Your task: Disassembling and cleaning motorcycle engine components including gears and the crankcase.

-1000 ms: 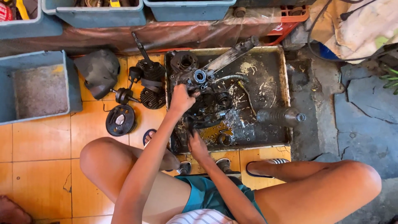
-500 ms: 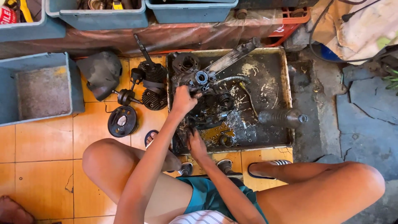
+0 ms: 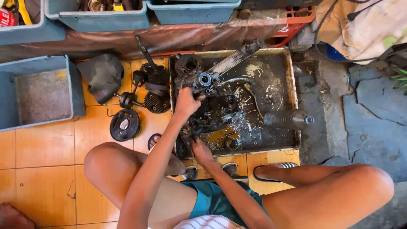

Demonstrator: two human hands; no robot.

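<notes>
Presently | left hand closed on grimy dark metal engine casing in oily square metal tray | right hand grip unclear, at tray's near edge | black finned cylinder already out on orange tile floor; casing not yet clean.

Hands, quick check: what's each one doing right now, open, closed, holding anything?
Left hand: closed on the greasy engine casing in the metal tray.
Right hand: low on the same oily parts; whether it grips cannot be told.

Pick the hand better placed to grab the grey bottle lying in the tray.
Right, probably: right hand sits low in the tray on the side of the bottle; left hand grips the engine casing.
</notes>
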